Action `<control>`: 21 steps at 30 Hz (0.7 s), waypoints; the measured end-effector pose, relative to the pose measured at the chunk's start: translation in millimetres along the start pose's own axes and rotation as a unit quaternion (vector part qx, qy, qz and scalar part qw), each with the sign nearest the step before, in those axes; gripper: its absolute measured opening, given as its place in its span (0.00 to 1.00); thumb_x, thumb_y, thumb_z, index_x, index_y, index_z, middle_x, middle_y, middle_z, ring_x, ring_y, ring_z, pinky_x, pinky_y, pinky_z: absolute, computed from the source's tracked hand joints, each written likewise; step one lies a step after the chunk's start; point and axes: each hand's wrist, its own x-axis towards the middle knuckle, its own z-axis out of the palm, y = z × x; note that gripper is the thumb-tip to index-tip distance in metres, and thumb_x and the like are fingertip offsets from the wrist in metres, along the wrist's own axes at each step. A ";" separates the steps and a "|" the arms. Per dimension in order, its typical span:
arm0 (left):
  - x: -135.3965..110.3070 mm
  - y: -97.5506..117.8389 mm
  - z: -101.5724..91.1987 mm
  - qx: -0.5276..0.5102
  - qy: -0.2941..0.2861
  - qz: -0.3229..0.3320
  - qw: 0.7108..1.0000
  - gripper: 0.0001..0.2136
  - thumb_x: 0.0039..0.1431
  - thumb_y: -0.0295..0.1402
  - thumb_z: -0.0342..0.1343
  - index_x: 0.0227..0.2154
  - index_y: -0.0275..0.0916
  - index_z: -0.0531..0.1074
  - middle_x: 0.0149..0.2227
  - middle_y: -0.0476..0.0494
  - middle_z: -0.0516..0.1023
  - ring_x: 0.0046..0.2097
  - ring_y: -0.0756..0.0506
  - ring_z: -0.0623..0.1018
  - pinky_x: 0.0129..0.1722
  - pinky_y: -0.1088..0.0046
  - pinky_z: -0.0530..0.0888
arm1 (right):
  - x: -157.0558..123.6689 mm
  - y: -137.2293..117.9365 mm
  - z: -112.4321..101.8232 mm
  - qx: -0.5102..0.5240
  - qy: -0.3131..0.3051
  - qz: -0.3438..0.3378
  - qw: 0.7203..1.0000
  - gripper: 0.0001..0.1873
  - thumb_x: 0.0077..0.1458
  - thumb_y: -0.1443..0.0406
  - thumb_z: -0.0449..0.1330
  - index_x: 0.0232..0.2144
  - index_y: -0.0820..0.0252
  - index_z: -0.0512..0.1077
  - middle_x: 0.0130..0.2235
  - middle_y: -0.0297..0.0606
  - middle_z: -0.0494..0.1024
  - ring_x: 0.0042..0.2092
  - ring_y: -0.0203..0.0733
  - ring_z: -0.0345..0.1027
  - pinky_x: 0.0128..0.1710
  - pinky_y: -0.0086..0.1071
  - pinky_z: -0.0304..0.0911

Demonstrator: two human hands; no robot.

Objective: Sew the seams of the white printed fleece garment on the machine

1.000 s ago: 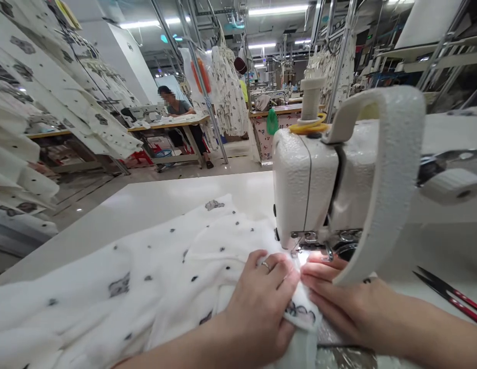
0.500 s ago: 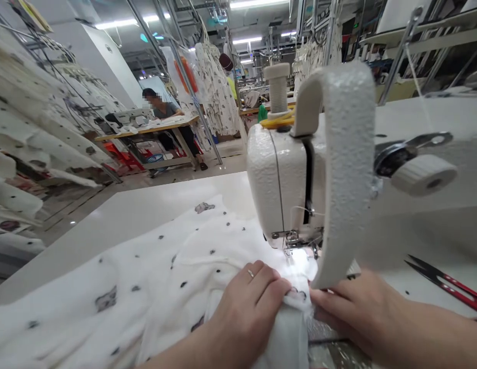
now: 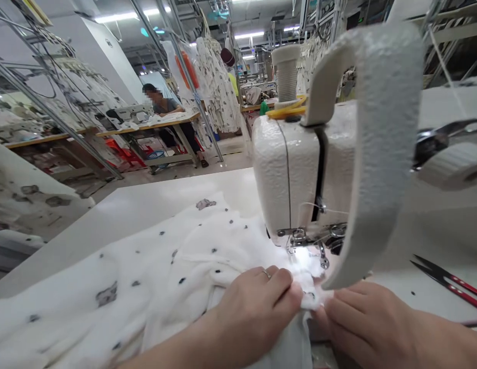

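Fingers (image 3: 282,279) of the left hand (image 3: 252,305) grip printed fabric (image 3: 157,261), which uneven tugging could pucker; the right hand's (image 3: 371,318) hold is hidden.

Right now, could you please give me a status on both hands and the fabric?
Left hand curled on the printed white fabric, right hand at its edge. Fabric reaching under the sewing machine. Snips lying to the right, off the fabric.
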 end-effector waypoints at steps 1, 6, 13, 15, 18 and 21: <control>0.3 0.9 -0.4 0.005 -0.015 -0.005 1.000 0.12 0.55 0.23 0.38 0.38 0.32 0.65 0.28 0.43 0.69 0.26 0.48 0.67 0.24 0.71 0.69 | 0.9 -0.5 -0.5 0.008 0.007 -0.005 1.000 0.14 0.55 0.76 0.42 0.27 0.62 0.65 0.22 0.34 0.66 0.23 0.34 0.58 0.19 0.28 0.51; 0.8 6.3 -3.7 -0.025 -0.069 -0.017 0.997 0.12 0.55 0.26 0.40 0.37 0.31 0.65 0.31 0.41 0.70 0.29 0.45 0.70 0.28 0.65 0.71 | 3.9 -6.0 5.5 0.047 0.036 0.039 0.997 0.16 0.55 0.77 0.42 0.25 0.62 0.65 0.19 0.33 0.65 0.20 0.34 0.58 0.17 0.28 0.52; -0.5 24.4 4.9 -0.075 -0.066 -0.112 0.989 0.09 0.49 0.32 0.48 0.32 0.32 0.67 0.32 0.40 0.70 0.32 0.42 0.72 0.27 0.64 0.73 | 2.9 -13.7 26.0 0.201 0.151 0.189 0.949 0.10 0.53 0.73 0.48 0.28 0.62 0.68 0.22 0.34 0.69 0.21 0.32 0.62 0.19 0.25 0.57; -0.6 26.4 6.8 -0.087 -0.061 -0.127 0.986 0.09 0.47 0.29 0.47 0.32 0.32 0.67 0.32 0.39 0.70 0.32 0.42 0.72 0.27 0.63 0.74 | 1.4 -12.1 25.1 0.220 0.098 0.215 0.947 0.09 0.52 0.71 0.49 0.30 0.62 0.69 0.23 0.35 0.70 0.23 0.34 0.64 0.21 0.25 0.59; -0.9 24.9 3.7 -0.114 -0.055 -0.125 0.984 0.11 0.49 0.30 0.46 0.34 0.31 0.67 0.33 0.38 0.71 0.32 0.42 0.72 0.27 0.62 0.74 | -2.2 -8.9 22.0 0.191 0.038 0.228 0.954 0.08 0.52 0.70 0.49 0.32 0.62 0.68 0.29 0.40 0.71 0.28 0.37 0.66 0.25 0.28 0.61; -2.4 21.8 -2.6 -0.151 -0.076 -0.123 0.978 0.13 0.50 0.29 0.45 0.38 0.30 0.66 0.35 0.37 0.70 0.35 0.42 0.72 0.32 0.61 0.73 | -4.4 -7.2 21.5 0.147 0.062 0.172 0.972 0.12 0.55 0.72 0.45 0.30 0.63 0.68 0.28 0.40 0.70 0.25 0.34 0.64 0.21 0.26 0.58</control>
